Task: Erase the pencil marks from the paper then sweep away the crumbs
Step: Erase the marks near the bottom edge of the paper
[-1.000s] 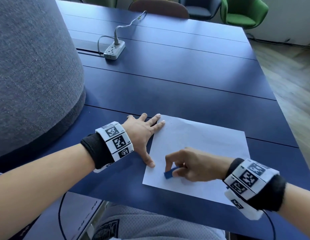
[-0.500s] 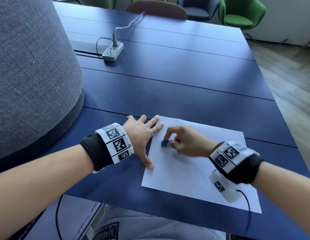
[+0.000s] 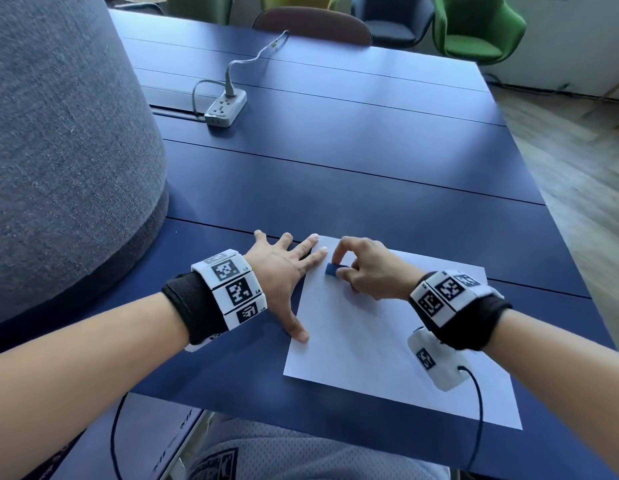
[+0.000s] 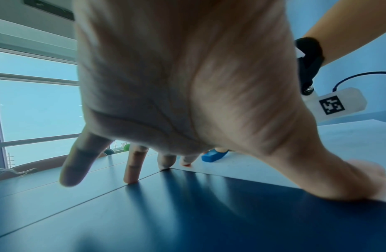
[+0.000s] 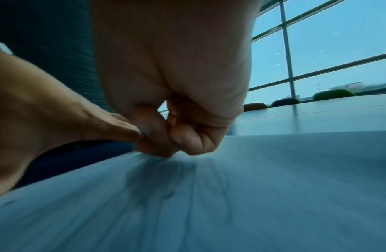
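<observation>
The white paper [image 3: 387, 341] lies flat on the dark blue worktop [image 3: 353, 168], skewed, with its near right corner close to the worktop's near edge. The left hand [image 3: 283, 271] is spread wide and flat, index and middle fingertips on the paper's far left corner, the thumb pressing the left edge, the other fingers on bare worktop. The right hand [image 3: 366, 268] pinches a small blue eraser [image 3: 332, 269] between thumb and curled fingers, pressing it on the paper near the far left corner, just beside the left fingertips. The right wrist view is motion-blurred. A grey upholstered form [image 3: 65, 150] stands close on the left. Well beyond, a power strip [image 3: 226, 109] with its cable lies on the worktop; between it and the paper is bare surface.
</observation>
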The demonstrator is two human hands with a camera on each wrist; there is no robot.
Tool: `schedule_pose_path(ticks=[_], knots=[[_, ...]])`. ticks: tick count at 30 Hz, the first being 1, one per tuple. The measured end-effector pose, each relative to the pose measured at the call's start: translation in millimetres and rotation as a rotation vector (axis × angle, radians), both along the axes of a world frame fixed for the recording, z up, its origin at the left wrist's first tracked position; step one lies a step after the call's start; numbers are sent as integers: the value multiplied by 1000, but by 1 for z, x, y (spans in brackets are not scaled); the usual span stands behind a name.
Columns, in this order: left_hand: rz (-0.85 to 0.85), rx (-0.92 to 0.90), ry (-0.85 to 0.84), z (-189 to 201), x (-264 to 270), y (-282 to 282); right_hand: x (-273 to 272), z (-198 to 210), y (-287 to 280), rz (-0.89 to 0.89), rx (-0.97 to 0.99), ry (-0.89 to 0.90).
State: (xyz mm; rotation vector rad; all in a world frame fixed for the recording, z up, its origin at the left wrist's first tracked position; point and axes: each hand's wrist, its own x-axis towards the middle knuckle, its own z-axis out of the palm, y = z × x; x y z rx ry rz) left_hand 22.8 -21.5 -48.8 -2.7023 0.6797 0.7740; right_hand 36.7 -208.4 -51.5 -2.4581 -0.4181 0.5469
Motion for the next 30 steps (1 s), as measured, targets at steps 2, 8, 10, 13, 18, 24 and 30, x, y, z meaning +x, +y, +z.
schedule_pose_path(ticks=[2,8,10,13,18,24,30], knots=[[0,-3,0,-1,0,0,-13,-4,1,72,3,19],[8,3,17,1,0,0,-12,1,-2,72,-53,-31],[7,1,13,1,-1,0,-12,3,-2,74,-55,-101],[11,-16,12,0,-2,1,-34,3,-7,196,-132,-97],[5,-49,7,-2,-8,1,-73,9,-42,18,-242,-255],[-17,-59,-8,-10,-24,-10,-133,7,-97,-443,40,-338],[-18,-67,-7,-6,-26,-26,-161,-29,-98,-518,-42,-421]])
